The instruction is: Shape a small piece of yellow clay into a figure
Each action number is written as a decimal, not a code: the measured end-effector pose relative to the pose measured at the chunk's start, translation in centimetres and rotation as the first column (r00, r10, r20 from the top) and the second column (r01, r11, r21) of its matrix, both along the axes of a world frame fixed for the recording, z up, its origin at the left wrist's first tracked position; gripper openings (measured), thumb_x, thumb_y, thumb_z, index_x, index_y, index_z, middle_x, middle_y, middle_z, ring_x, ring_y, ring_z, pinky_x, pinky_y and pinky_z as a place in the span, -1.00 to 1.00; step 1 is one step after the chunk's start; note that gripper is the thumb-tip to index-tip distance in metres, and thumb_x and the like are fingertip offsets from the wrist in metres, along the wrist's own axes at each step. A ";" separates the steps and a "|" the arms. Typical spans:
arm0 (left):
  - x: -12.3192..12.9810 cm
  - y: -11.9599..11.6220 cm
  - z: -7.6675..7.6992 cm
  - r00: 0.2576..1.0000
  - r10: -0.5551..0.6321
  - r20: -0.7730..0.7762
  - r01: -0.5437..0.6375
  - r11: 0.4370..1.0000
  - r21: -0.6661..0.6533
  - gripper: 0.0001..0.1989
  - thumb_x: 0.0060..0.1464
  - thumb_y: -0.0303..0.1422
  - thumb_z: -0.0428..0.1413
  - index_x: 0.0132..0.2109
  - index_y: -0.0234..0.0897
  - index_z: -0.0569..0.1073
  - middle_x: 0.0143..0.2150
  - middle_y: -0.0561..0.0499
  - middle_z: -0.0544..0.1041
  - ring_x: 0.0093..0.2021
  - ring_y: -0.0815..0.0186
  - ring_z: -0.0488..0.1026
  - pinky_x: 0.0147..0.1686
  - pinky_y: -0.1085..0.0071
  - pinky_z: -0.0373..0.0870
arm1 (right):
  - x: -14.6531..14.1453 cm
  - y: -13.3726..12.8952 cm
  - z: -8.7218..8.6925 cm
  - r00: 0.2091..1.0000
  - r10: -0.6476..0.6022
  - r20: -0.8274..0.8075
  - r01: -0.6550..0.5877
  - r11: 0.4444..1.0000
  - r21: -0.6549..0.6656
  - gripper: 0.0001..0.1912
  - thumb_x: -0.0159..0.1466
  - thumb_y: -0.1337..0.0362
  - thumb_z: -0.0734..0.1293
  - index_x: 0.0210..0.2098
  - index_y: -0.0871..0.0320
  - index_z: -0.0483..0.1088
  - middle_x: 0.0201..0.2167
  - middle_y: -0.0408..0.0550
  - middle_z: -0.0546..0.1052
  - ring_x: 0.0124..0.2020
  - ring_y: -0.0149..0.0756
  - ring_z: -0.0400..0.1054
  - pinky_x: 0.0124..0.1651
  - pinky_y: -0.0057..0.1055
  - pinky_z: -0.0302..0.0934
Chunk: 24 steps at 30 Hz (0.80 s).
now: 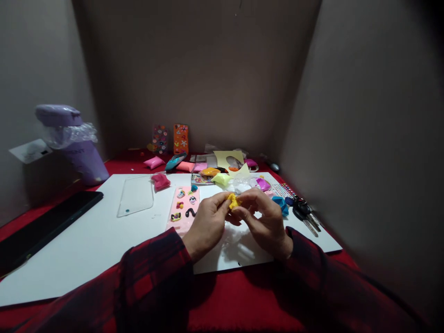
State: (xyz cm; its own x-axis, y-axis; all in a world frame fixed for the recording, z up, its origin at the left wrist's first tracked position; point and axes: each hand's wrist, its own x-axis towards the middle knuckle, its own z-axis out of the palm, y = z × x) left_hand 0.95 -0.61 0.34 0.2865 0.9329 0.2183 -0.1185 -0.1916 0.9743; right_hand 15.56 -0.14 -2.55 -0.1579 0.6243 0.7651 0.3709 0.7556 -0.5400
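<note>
Between my two hands, above the white board, is a small yellow lump of modelling clay [233, 202]. My left hand [210, 220] pinches it from the left with thumb and forefinger. From the right, the thumb and fingers of my right hand [262, 217] close on the same lump. Partly behind my left hand lies a pink phone case [183, 222] decorated with small clay figures, among them a black curved piece [190, 212]. A crumpled clear plastic wrapper [233, 240] rests on the board below my hands.
The white board [86, 245] lies on a red cloth [225, 300]. A clear phone case [137, 196], a dark phone [52, 224] and a purple tumbler [83, 152] stand or lie leftward. Keys [307, 215] are at right. Clay packets [154, 162] and decorated cases [181, 138] are behind.
</note>
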 end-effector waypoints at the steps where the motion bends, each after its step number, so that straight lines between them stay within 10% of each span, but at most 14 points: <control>1: 0.0 -0.1 0.0 1.000 -0.013 -0.003 0.013 1.000 0.009 -0.80 0.08 -0.36 0.04 -0.22 -0.32 0.51 -0.42 0.02 0.45 -0.45 0.42 0.40 -0.44 0.55 0.38 | 0.0 0.1 -0.1 1.000 -0.016 -0.013 0.016 1.000 -0.011 -0.89 0.24 0.27 0.33 -0.28 0.16 0.33 -0.42 -0.10 0.36 -0.47 -0.37 0.24 -0.45 -0.42 0.16; 24: -0.5 0.2 0.3 0.995 -0.034 0.096 0.044 0.994 -0.098 -0.78 0.06 -0.28 0.07 -0.25 -0.37 0.45 -0.47 0.01 0.44 -0.51 0.43 0.37 -0.48 0.50 0.32 | 0.2 -0.1 0.8 0.996 0.036 0.086 -0.047 0.992 0.119 -0.72 0.27 0.45 0.20 -0.07 0.11 0.38 -0.23 -0.01 0.37 -0.33 -0.34 0.31 -0.41 -0.41 0.26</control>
